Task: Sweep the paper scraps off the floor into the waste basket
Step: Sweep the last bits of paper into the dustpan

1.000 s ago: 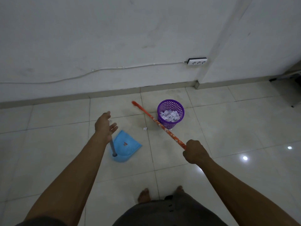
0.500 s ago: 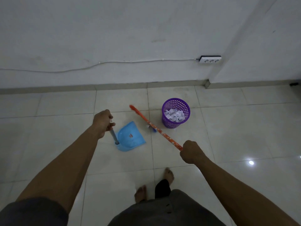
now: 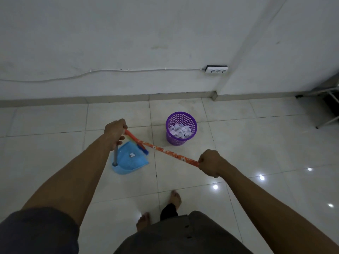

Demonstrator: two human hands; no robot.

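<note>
My left hand (image 3: 114, 133) grips the top of the grey upright handle of a blue dustpan (image 3: 129, 159) that stands on the tiled floor. One white paper scrap (image 3: 132, 154) lies inside the pan. My right hand (image 3: 211, 163) grips the orange patterned broom stick (image 3: 170, 152), which slants up and left across the pan; its blue bristles (image 3: 143, 149) sit at the pan's right edge. A purple mesh waste basket (image 3: 181, 128) holding several white paper scraps stands to the right of the pan, near the wall.
A white wall with a skirting board runs behind the basket, carrying a cable and a power strip (image 3: 216, 69). Metal furniture legs (image 3: 328, 107) stand at the far right. My bare feet (image 3: 159, 209) are on the tiles below the broom.
The broom swung left over the dustpan, and the scrap that lay on the floor is now inside the pan. My left hand closed firmly on the dustpan handle.
</note>
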